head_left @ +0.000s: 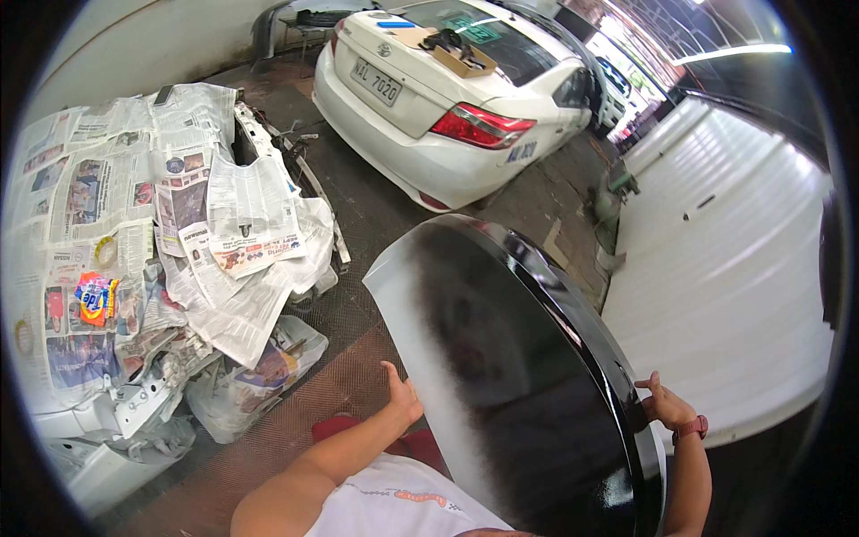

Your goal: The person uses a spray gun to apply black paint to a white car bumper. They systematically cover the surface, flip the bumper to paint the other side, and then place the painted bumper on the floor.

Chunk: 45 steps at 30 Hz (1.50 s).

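Note:
A large curved car body panel (pixel 528 358) is held up in front of me, tilted. Its middle is glossy black, fading to pale grey along the left side. My left hand (pixel 405 398) grips the left edge, thumb pointing up, its other fingers hidden behind the panel. At the right edge, my right hand (pixel 667 407) is closed around the rim, below a glossy black ridge; part of its grip is out of sight. A red watch (pixel 690 427) sits on my right wrist.
Newspaper sheets (pixel 98 197) cover a car part at left, with an orange packet (pixel 95 299) and a tape roll (pixel 106 251) on top. A plastic-wrapped bundle (pixel 259 376) lies below. Ahead stands a white car (pixel 420 107) carrying a cardboard box (pixel 465 61). White sheeting (pixel 716 268) hangs at right.

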### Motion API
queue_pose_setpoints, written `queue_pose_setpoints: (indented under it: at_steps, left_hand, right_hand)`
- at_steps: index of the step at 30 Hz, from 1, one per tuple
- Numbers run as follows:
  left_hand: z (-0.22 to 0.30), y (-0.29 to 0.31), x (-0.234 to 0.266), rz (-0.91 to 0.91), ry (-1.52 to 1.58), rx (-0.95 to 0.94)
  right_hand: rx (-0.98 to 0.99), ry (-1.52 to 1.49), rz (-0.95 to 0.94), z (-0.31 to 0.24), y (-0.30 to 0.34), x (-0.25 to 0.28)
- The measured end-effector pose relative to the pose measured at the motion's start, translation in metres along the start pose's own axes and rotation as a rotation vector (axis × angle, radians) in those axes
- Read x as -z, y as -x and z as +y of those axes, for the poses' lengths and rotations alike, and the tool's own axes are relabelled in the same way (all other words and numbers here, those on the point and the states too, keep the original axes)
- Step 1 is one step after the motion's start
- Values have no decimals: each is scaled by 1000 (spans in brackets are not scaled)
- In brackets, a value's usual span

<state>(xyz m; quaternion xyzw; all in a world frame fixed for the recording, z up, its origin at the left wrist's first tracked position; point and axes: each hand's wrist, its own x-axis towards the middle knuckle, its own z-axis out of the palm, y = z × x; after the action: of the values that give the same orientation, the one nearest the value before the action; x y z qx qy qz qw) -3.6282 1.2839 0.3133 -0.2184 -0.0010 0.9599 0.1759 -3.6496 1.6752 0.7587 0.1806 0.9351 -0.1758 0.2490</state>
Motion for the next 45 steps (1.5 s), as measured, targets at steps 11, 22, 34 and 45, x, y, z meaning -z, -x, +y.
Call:
queue_pose_setpoints:
  at_steps: [11, 22, 34, 45]
  left_hand:
    - [55, -174, -117, 0, 188, -353]
    - [258, -295, -261, -300, 306, -716]
    - [537, -402, -453, -561, 473, -979]
    - [752, -506, -562, -685, 469, -1188]
  right_hand:
    - [345, 173, -48, -188, -244, 152]
    - [738, 313, 36, -494, -334, 257]
    - [1146, 207, 247, -863, -434, 373]
    - [1443, 227, 406, -1166, -586, 474]
